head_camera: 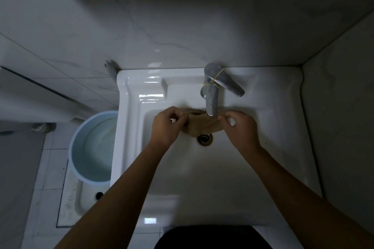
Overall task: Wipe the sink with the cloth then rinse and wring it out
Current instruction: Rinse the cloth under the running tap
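Both hands pinch the tan cloth point(202, 125) under the tap point(212, 95), left hand point(166, 125) and right hand point(240, 127) closed on its ends. White sink point(273, 147), marble-tiled corner, blue bucket point(91, 147) on floor beside.

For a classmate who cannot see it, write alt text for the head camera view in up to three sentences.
Two bare hands, left hand and right hand, hold a brown cloth stretched between them under the spout of a chrome faucet, above the drain of a white sink. A blue bucket stands on the floor to the left.
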`<state>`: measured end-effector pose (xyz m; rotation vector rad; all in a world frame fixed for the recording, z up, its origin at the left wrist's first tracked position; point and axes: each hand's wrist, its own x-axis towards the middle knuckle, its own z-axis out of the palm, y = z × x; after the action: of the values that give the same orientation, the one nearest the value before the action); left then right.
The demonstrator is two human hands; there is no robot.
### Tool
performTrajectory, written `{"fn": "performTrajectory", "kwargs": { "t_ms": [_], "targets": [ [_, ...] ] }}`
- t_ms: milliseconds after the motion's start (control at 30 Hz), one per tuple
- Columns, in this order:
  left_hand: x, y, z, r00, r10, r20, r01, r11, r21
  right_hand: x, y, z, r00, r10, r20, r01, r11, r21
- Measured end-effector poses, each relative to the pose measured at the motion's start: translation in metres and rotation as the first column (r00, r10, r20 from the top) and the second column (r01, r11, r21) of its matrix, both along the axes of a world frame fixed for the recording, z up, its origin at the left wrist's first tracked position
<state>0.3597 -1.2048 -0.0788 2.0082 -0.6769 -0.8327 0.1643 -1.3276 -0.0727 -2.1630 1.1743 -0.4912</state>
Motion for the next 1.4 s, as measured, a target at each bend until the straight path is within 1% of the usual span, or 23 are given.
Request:
{"fn": "performTrajectory", "kwargs": {
  "t_ms": [67,100,133,167,200,267,333,400,433,500,533,567,600,667,733,833,900,967,1033,1133,1233,1300,1400],
  "targets": [
    [0.000,0.002,-0.001,0.998,0.049,-0.025,-0.049,0.999,0.000,0.003,0.001,0.004,0.993,-0.078,0.084,0.061,0.979,0.194],
    [0.000,0.002,-0.003,0.994,0.096,-0.050,-0.096,0.995,0.009,0.006,0.000,0.006,0.985,-0.137,0.105,0.095,0.937,0.336],
    [-0.002,0.001,-0.004,0.985,0.149,-0.088,-0.148,0.989,0.028,0.008,-0.002,0.005,0.970,-0.217,0.109,0.131,0.846,0.516],
    [-0.004,0.000,-0.007,0.966,0.211,-0.152,-0.205,0.977,0.057,0.011,-0.004,0.006,0.945,-0.310,0.102,0.151,0.692,0.706],
    [-0.007,0.000,-0.011,0.931,0.278,-0.237,-0.263,0.960,0.093,0.014,-0.003,0.005,0.908,-0.408,0.097,0.125,0.484,0.866],
    [-0.015,0.000,-0.020,0.823,0.406,-0.396,-0.365,0.914,0.179,0.020,0.000,0.006,0.822,-0.567,0.054,0.028,0.135,0.991],
    [-0.022,0.000,-0.030,0.742,0.503,-0.444,-0.441,0.864,0.243,0.025,0.002,0.013,0.780,-0.626,0.000,-0.061,-0.076,0.995],
    [-0.029,-0.001,-0.035,0.730,0.522,-0.442,-0.434,0.853,0.291,0.028,0.002,0.017,0.760,-0.650,-0.006,-0.142,-0.175,0.974],
    [-0.032,-0.003,-0.036,0.702,0.509,-0.498,-0.405,0.861,0.309,0.028,0.003,0.019,0.766,-0.643,0.007,-0.160,-0.179,0.971],
    [-0.037,-0.009,-0.035,0.548,0.436,-0.714,-0.292,0.900,0.325,0.030,0.001,0.016,0.773,-0.634,0.012,-0.146,-0.159,0.976],
    [-0.039,-0.012,-0.032,0.465,0.398,-0.791,-0.244,0.916,0.318,0.031,-0.002,0.010,0.768,-0.640,0.001,-0.129,-0.153,0.980],
    [-0.041,-0.015,-0.030,0.425,0.363,-0.829,-0.201,0.931,0.304,0.032,-0.007,0.004,0.766,-0.643,-0.015,-0.082,-0.122,0.989],
    [-0.043,-0.016,-0.030,0.438,0.329,-0.837,-0.159,0.944,0.288,0.033,-0.012,-0.002,0.772,-0.635,-0.026,-0.021,-0.066,0.998],
    [-0.046,-0.018,-0.029,0.512,0.254,-0.820,-0.082,0.965,0.248,0.032,-0.022,-0.014,0.801,-0.598,-0.032,0.132,0.123,0.984],
    [-0.043,-0.018,-0.026,0.631,0.146,-0.762,0.015,0.979,0.201,0.028,-0.033,-0.020,0.852,-0.524,-0.009,0.216,0.336,0.917],
    [-0.033,-0.021,-0.023,0.841,-0.102,-0.531,0.236,0.953,0.189,0.030,-0.045,-0.013,0.964,-0.264,0.029,0.149,0.625,0.766],
    [-0.025,-0.025,-0.019,0.894,-0.265,-0.361,0.360,0.905,0.228,0.033,-0.052,-0.012,0.999,-0.045,-0.001,0.037,0.807,0.590],
    [-0.018,-0.028,-0.017,0.905,-0.341,-0.255,0.401,0.884,0.241,0.037,-0.057,-0.011,0.985,0.136,-0.106,-0.077,0.897,0.434],
    [-0.011,-0.029,-0.014,0.931,-0.276,-0.238,0.324,0.925,0.199,0.040,-0.061,-0.007,0.956,0.212,-0.200,-0.097,0.879,0.468],
    [-0.003,-0.031,-0.010,0.965,-0.153,-0.213,0.173,0.982,0.078,0.037,-0.063,0.000,0.881,0.342,-0.326,-0.007,0.700,0.714],
    [0.000,-0.038,-0.010,0.981,-0.110,-0.161,0.118,0.992,0.042,0.028,-0.062,-0.004,0.798,0.518,-0.308,-0.075,0.592,0.803],
    [-0.001,-0.044,-0.010,0.986,-0.085,-0.144,0.092,0.995,0.043,0.026,-0.061,-0.012,0.852,0.480,-0.207,-0.121,0.566,0.815],
    [-0.003,-0.051,-0.017,0.984,-0.007,-0.176,0.024,0.995,0.095,0.028,-0.056,-0.017,0.976,0.216,-0.008,-0.104,0.501,0.859]
  ]
}}
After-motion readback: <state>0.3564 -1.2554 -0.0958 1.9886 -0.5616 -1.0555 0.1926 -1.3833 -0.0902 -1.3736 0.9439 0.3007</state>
